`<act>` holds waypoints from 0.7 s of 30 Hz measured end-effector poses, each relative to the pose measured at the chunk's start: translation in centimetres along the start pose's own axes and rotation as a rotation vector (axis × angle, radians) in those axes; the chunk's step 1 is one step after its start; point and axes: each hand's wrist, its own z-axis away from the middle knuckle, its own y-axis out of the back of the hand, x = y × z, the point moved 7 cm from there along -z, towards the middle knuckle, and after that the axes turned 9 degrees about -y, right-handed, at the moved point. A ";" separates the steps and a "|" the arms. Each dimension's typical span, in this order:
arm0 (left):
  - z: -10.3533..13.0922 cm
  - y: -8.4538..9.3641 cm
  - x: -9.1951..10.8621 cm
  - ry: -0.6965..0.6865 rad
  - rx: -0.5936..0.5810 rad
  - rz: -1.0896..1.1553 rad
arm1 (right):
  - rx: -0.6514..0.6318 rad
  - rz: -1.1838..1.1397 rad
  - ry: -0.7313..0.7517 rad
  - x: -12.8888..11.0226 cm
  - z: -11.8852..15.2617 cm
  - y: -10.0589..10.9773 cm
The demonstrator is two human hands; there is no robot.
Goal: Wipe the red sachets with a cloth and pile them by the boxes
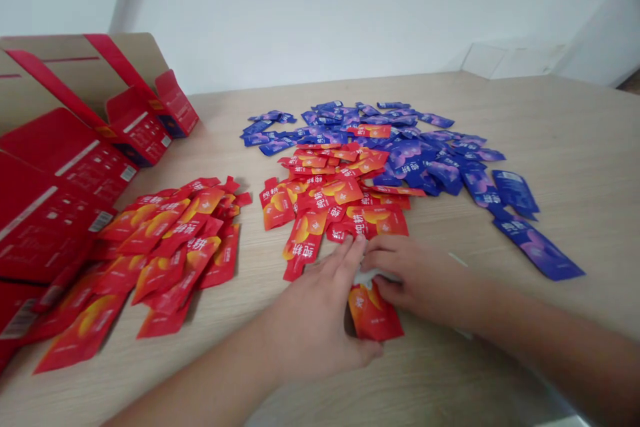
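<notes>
Low over the table, a red-and-orange sachet [375, 315] with a mango-like print lies between both hands. My left hand [320, 317] curves round its left side, thumb near the bottom edge and fingers at the top. My right hand [417, 273] is closed at the upper right, fingers bent over a thin grey-white strip [376, 275] across the sachet's top. Whether the strip is a band or a tie I cannot tell. Just beyond my fingertips spreads a pile of like red sachets [330, 197]. Whether more sachets lie under the held one is hidden.
Blue-purple sachets [410, 157] are heaped behind the red pile and trail off to the right. On the left, more red sachets [170, 240] lie beside opened red boxes [55, 207]. A white wall [350, 13] bounds the wooden table [565, 147] at the back.
</notes>
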 end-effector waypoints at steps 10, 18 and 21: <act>0.6 0.0 0.1 -0.034 0.015 0.025 | -0.208 -0.215 0.141 -2.6 1.2 1.2; 0.5 -0.3 0.2 -0.092 0.073 0.041 | -0.207 -0.118 -0.023 -1.4 0.2 0.7; 0.7 -0.2 0.3 -0.082 0.096 0.055 | -0.117 -0.028 -0.055 -0.2 -0.3 0.5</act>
